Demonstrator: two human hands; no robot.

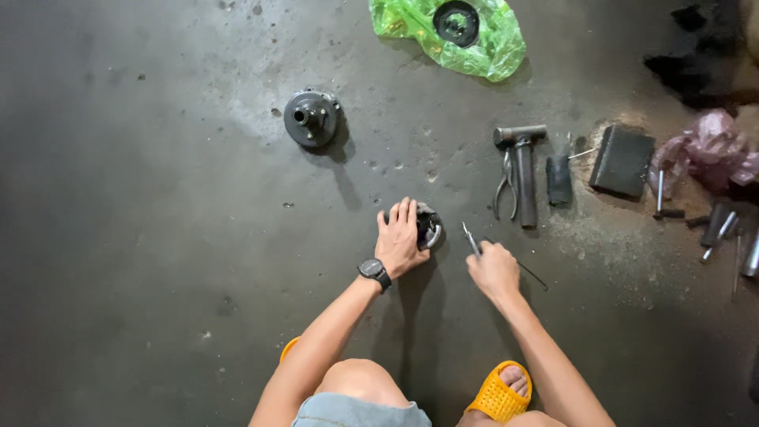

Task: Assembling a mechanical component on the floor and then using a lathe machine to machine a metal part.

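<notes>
Dark concrete floor point(158, 198) carries all parts. Hub point(311, 118) stands upper left of centre. Left hand point(399, 237), fingers together, presses flat on a round metal part point(428, 226) mid-floor. Right hand point(493, 269) is closed around a thin tool point(470, 238). Hammer point(522, 170) and pliers point(504, 186) lie beyond.

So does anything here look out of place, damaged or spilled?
Nothing looks damaged. The floor is stained and gritty near the tools. The left hand rests on a dark round part; the right hand grips a thin tool.
</notes>
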